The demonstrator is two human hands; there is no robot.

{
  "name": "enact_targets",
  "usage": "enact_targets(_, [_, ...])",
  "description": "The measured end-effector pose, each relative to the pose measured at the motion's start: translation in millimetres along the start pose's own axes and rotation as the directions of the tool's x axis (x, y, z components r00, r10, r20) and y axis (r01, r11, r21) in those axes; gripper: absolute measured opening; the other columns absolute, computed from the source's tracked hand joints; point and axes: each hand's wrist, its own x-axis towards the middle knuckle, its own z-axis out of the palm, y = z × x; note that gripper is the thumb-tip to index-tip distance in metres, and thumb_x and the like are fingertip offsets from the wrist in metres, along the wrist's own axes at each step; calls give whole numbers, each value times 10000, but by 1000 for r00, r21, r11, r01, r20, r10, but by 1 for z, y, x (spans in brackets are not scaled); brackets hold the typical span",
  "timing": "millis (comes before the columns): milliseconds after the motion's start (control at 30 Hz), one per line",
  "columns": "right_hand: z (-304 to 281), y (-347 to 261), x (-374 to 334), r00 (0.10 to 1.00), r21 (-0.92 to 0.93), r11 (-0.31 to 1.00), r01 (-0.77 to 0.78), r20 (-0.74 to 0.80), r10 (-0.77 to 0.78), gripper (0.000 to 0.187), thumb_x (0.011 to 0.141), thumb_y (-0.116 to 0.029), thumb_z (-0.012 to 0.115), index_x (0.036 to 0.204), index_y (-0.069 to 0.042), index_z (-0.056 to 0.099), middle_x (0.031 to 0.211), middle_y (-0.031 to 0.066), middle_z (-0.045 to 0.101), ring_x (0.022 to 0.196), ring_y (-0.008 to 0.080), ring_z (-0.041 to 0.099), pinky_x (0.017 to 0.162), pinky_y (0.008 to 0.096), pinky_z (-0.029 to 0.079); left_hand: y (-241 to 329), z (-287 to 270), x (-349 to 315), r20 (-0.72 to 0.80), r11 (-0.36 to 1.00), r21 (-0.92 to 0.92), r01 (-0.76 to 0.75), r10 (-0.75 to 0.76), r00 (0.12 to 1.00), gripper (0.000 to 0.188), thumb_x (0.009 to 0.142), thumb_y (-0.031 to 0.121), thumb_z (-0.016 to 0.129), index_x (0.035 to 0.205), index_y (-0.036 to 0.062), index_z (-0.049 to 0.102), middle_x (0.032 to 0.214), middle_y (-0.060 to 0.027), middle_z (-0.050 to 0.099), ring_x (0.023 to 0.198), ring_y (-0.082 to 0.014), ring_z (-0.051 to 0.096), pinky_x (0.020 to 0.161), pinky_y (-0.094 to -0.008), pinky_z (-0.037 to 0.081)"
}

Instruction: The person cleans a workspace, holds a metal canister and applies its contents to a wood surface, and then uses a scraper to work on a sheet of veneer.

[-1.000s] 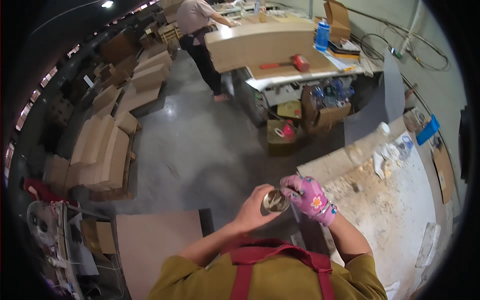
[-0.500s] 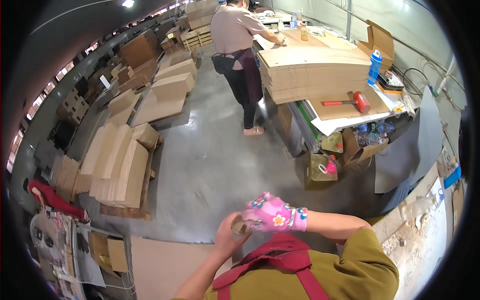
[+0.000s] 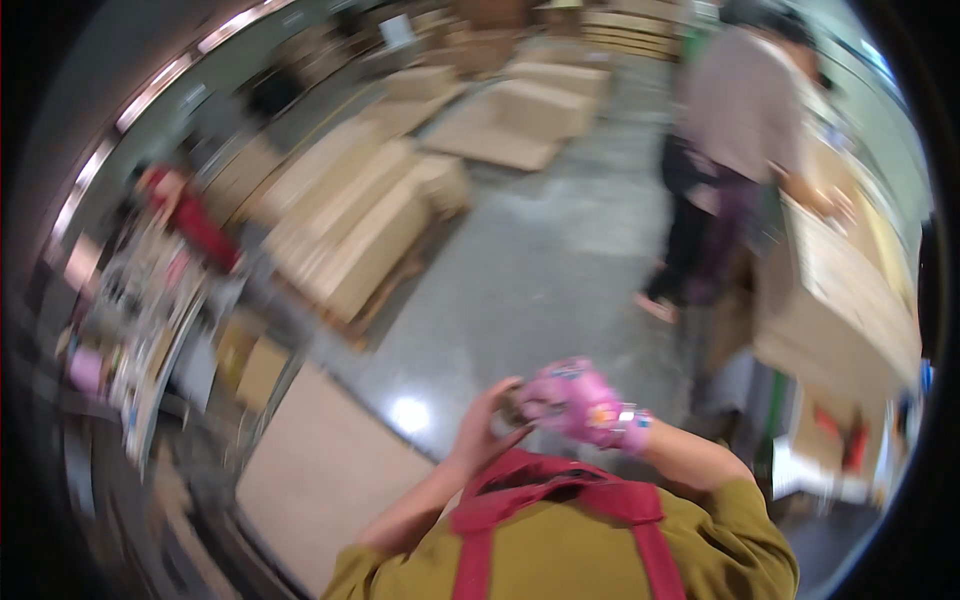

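Hands, two, mine, held together before my chest. Left hand (image 3: 482,432): bare, curled around a small container (image 3: 511,410), grasping it from the side. Right hand (image 3: 575,404): in a pink flowered glove, fingers bunched close against the container's right side; blur and the glove hide whether they pinch anything, so I cannot tell. Container: up in front of me, between my two hands, its contents too blurred to read.

Worn by me: olive shirt (image 3: 580,555), red apron straps (image 3: 474,562).

Lower left: one flat brown board (image 3: 325,475), near my left forearm. Beyond it, a cluttered table (image 3: 160,375).

Upper left: pale stacked panels (image 3: 350,235) on a pallet; past the cluttered table, a person in red (image 3: 195,215).

Right: a co-worker (image 3: 745,110) standing on the grey floor (image 3: 540,270), beside a tall stack of boards (image 3: 830,300); below that stack, a blurred red object (image 3: 855,445).
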Motion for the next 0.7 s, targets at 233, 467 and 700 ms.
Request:
enact_targets(233, [-14,102,123,994,30,993,-110,-8,111,116,767,-168,622,853,-90,612,747,108,620,698,307,584,730,389,440,-94,-29,143,-14,999,-38,-39,38,999,693,655,126,744,1249,101,390,1191,-146,486,1069,-325,500,873,-358,428])
enact_targets(467, [-65,173,264,965,161,959,-233,-83,248,152,751,-129,636,883,-62,602,784,120,626,718,310,595,657,358,459,-143,-97,315,-5,981,32,-193,193,981,748,626,59,768,1264,78,377,1206,-131,489,1091,-289,501,878,-350,430])
enact_targets(700, [-98,301,309,944,42,963,-266,-192,269,224,747,-115,638,954,-59,575,826,99,637,750,290,606,741,385,447,-181,-75,475,67,951,94,-294,288,955,755,572,1,769,1235,62,410,1200,-138,490,1113,-317,479,914,-371,410])
